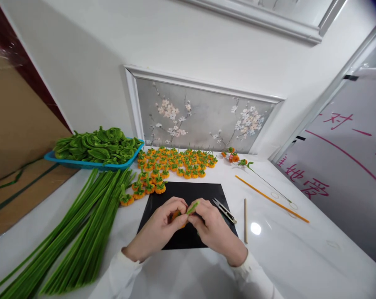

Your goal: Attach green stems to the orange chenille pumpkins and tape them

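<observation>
Over the black mat (188, 238), my left hand (163, 220) is closed around a small orange pipe-cleaner flower (175, 215), mostly hidden by the fingers. My right hand (214, 226) pinches a short green pipe cleaner (193, 207) that rises from the flower between both hands. The fingertips of the two hands nearly meet. Thread snips (225, 211) lie on the mat's right edge, close to my right hand. Many finished-looking orange flowers with green tops (178, 162) stand in rows behind the mat.
A blue tray (119, 167) of green pipe-cleaner leaves (100, 145) stands at the back left. Long green pipe cleaners (82, 232) spread across the left side. To the right lie a thin wooden stick (245, 220), an orange pipe cleaner (271, 198) and a stemmed flower sprig (246, 163).
</observation>
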Motion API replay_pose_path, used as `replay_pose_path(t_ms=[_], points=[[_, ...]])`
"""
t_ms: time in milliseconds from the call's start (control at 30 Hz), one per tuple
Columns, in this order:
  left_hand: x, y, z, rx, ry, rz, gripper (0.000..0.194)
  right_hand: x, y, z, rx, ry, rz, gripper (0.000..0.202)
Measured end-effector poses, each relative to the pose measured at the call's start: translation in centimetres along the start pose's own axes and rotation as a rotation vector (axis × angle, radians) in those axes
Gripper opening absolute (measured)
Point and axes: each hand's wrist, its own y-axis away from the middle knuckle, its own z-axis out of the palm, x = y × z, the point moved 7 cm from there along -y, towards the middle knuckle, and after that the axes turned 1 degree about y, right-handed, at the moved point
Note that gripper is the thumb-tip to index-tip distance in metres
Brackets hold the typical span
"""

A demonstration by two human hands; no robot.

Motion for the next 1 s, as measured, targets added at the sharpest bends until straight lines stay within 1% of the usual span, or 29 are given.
replay_pose_path(t_ms=[100,233,300,367,467,533,600,700,800,867,933,1000], points=[[-0.1,0.0,0.2,-0.025,0.096,-0.044,0.018,0.2,0.0,-0.1,0.004,-0.109,0.027,0.018],[-0.6,0.3,0.6,-0.083,0.261,-0.158,0.021,0.6,0.0,-0.5,0.034,-0.222,0.115,0.013],[-0.8,0.6,0.8,-0.112,0.341,-0.222,0.022,0.5,-0.1,-0.5,0.013,-0.289,0.099,0.014],[-1.0,0.9,1.1,-0.139,0.438,-0.300,0.024,0.2,-0.1,-0.6,0.004,-0.336,0.047,0.015],[-1.3,1.4,1.6,-0.186,0.589,-0.425,0.030,0.0,0.0,-0.9,0.036,-0.342,0.011,0.014],[-1.3,1.6,1.7,-0.181,0.650,-0.467,0.035,0.0,0.1,-1.2,0.054,-0.320,0.012,0.015],[-1.2,1.5,1.4,-0.140,0.685,-0.449,0.036,-0.1,0.0,-1.4,0.077,-0.291,0.016,0.015],[-0.8,1.1,0.9,-0.083,0.660,-0.321,0.034,-0.2,0.0,-1.7,0.113,-0.250,0.020,0.016],[-0.6,0.9,0.7,-0.065,0.484,-0.200,0.045,0.1,0.0,-1.8,0.138,-0.218,0.036,0.016],[-0.5,0.7,0.7,-0.037,0.327,-0.137,0.046,0.3,0.1,-1.8,0.153,-0.207,0.052,0.015],[-0.4,0.6,0.6,0.010,0.190,-0.070,0.040,0.3,0.1,-1.8,0.161,-0.208,0.058,0.014],[-0.1,0.5,0.4,0.056,0.090,-0.011,0.028,0.2,0.2,-1.7,0.161,-0.213,0.051,0.013]])
